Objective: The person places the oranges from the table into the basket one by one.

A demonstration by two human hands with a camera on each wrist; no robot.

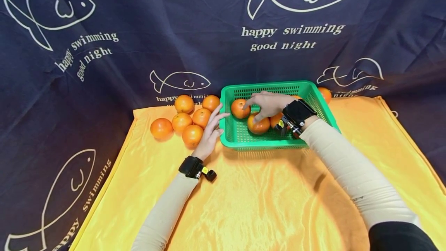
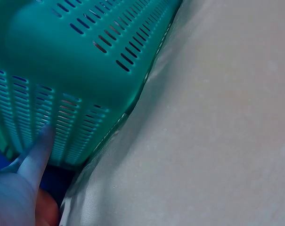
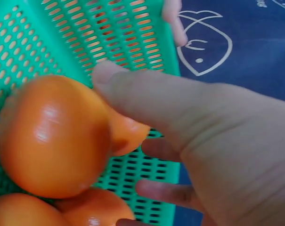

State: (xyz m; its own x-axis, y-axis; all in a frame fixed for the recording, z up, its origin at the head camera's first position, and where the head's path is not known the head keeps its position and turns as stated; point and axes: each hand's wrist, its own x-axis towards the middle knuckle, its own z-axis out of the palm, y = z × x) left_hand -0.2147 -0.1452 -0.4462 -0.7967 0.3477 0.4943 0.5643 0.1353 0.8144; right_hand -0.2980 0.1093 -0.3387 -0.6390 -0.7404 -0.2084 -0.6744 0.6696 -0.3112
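Note:
A green plastic basket [image 1: 265,143] with slotted walls holds several oranges. My right hand [image 1: 270,104] is inside it, thumb over the front orange [image 1: 259,127] and fingertips by the left orange [image 1: 238,109]. In the right wrist view the thumb [image 3: 133,92] is extended and the fingers are spread, not curled round the large orange [image 3: 52,136]. My left hand [image 1: 209,136] has its fingers straight at the basket's left rim. The left wrist view shows its thumb [image 2: 38,155] against the slotted wall [image 2: 62,113]. Part of an orange [image 2: 47,209] shows below that hand.
Left of the basket, several oranges [image 1: 182,122] lie grouped on the yellow cloth [image 1: 244,200]. Another orange [image 1: 325,95] sits behind the basket's right end. A dark blue curtain [image 1: 195,18] with fish drawings hangs along the back and sides.

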